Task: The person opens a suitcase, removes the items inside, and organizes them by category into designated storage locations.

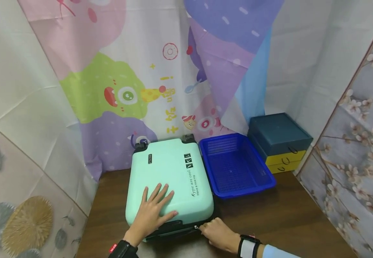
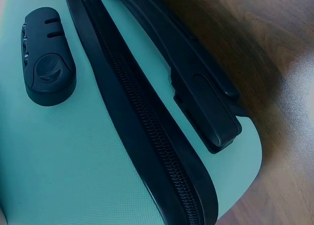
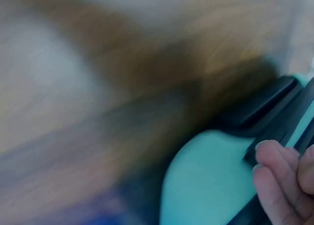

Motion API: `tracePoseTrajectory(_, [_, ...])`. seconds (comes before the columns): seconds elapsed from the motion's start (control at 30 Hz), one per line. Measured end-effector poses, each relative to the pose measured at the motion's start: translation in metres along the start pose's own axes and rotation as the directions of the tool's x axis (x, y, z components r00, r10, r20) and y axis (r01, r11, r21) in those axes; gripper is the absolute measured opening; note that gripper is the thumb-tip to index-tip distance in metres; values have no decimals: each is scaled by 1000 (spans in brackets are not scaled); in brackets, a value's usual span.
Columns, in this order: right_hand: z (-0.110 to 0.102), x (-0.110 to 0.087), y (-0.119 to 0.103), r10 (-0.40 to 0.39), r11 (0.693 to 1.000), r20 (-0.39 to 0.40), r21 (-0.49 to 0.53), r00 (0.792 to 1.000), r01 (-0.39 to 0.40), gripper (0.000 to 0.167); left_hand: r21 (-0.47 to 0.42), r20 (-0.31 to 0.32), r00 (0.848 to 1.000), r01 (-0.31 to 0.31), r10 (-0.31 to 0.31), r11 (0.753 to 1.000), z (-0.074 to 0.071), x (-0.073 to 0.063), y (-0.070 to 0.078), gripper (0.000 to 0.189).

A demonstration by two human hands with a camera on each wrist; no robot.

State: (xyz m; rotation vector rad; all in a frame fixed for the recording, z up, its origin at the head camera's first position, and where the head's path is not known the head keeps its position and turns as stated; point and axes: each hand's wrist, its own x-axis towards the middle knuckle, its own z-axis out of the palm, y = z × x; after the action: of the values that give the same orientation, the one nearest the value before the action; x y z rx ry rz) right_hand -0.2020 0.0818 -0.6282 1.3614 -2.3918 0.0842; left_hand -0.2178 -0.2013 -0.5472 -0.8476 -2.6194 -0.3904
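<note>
A mint-green suitcase lies flat on the wooden table, its black zipper running along the side. My left hand rests on the lid near the front edge with fingers spread. At the front right corner, my right hand has its fingers curled and pinches the zipper pull, which is mostly covered. Curled fingertips of that hand show beside the black zipper band in the right wrist view. The left wrist view shows a combination lock and a black carry handle.
To the right of the suitcase stands a blue plastic basket. Behind it, a dark teal box with yellow drawers sits at the table's back right. A patterned curtain hangs along the back, and the wooden tabletop extends to the right.
</note>
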Motion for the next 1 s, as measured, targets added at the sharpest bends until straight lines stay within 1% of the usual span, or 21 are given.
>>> tracePoseTrajectory(0.1, [3,9,-15,22,1000,37,21,999,-23,22,12,5,1000,-4,4,1000,1,0,0,70])
tracePoseTrajectory(0.2, [5,21,-25,28,999,73,20,997,-29,21,29,1,1000,-8,8,1000,1,0,0,71])
tracePoseTrajectory(0.37, [6,40,-35,-7,999,115,40,993,3,21,40,-3,1000,-12,12,999,1,0,-1,70])
tracePoseTrajectory(0.5, [8,51,-43,-25,996,125,94,992,13,19,35,6,1000,-11,11,999,2,-1,-1,69])
tracePoseTrajectory(0.57, [9,53,-45,-20,993,127,114,992,5,17,35,-24,999,-28,29,999,3,0,-1,68])
tracePoseTrajectory(0.6, [10,54,-46,-14,993,126,122,992,-1,16,25,-55,997,-44,45,999,4,0,-1,67])
tracePoseTrajectory(0.63, [11,53,-46,-11,991,124,133,992,-5,15,14,-101,992,-68,69,998,5,-1,0,63])
tracePoseTrajectory(0.67, [11,53,-46,-10,989,120,147,993,-8,15,8,-161,982,-99,99,995,6,-2,1,58])
tracePoseTrajectory(0.7, [11,51,-46,-10,987,112,158,994,-7,15,4,-232,963,-138,135,990,8,-4,3,51])
tracePoseTrajectory(0.73, [12,50,-46,-11,986,98,167,995,-6,16,5,-304,937,-182,175,983,10,-6,6,44])
tracePoseTrajectory(0.77, [12,48,-46,-11,986,80,168,997,-3,19,3,-367,905,-228,213,974,13,-8,10,37])
tracePoseTrajectory(0.8, [12,47,-46,-8,985,61,175,998,-2,22,5,-417,873,-276,252,961,15,-11,14,32])
tracePoseTrajectory(0.83, [12,46,-46,-3,981,44,196,999,-6,27,12,-445,849,-314,286,949,19,-15,19,29])
tracePoseTrajectory(0.87, [11,45,-46,1,978,28,211,1000,-7,31,18,-456,832,-347,317,938,22,-18,24,28])
tracePoseTrajectory(0.9, [11,45,-46,5,974,16,227,1000,-8,35,22,-452,826,-368,338,930,26,-22,28,27])
tracePoseTrajectory(0.93, [11,45,-47,9,970,7,241,1000,-10,39,13,-431,836,-371,340,928,30,-27,32,26])
tracePoseTrajectory(0.97, [11,45,-48,10,966,-1,258,1000,-10,41,-2,-401,856,-356,325,935,34,-31,36,22])
tracePoseTrajectory(1.0, [11,45,-49,11,960,-1,280,1000,-11,43,-14,-370,880,-327,299,945,38,-36,39,17])
